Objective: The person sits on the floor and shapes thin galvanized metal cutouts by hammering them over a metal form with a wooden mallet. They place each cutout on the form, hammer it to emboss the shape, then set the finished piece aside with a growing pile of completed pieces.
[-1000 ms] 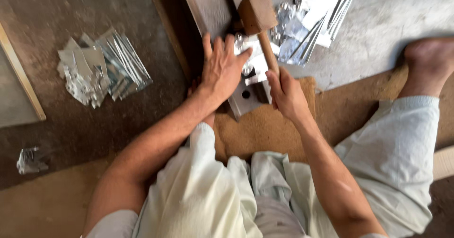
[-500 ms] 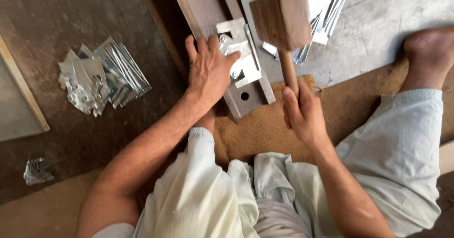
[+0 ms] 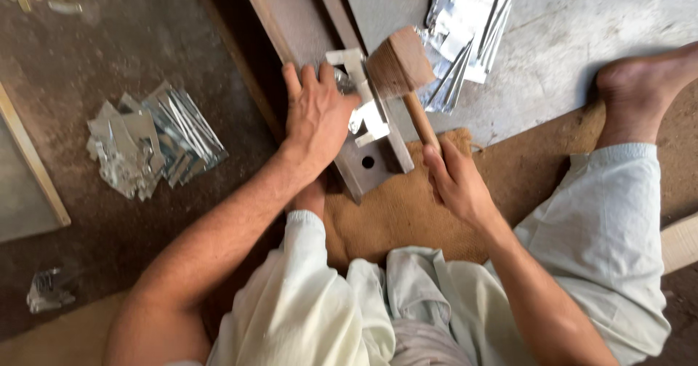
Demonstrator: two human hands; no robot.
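Left hand: The left hand (image 3: 316,115) lay flat with its fingers spread out. It pressed down on a shiny bent metal piece (image 3: 363,104). It did not wrap around anything; the palm and thumb just pushed on the metal.

Right hand: The right hand (image 3: 456,181) was closed tight around the handle of a wooden mallet (image 3: 400,71). The fingers were curled all the way round the low end of the stick.

Mallet: The big brown wooden head was just above the bent metal piece, close to the left thumb. I could not tell if it touched the metal. The handle slanted down toward the right hand.

Metal piece: It sat on top of a long grey steel bar (image 3: 367,164) that had a round hole near its end. The bar ran away from the person, up the floor.

Mat: A brown rough mat (image 3: 392,213) lay under the near end of the bar and under the right hand.

Piles: One heap of shiny metal pieces (image 3: 149,144) lay on the dark floor, well away on the left. Another heap of shiny strips (image 3: 469,28) lay just past the mallet head.

Person: The person sat on the floor in pale clothes (image 3: 603,228), with a bare foot (image 3: 647,79) out to the right.
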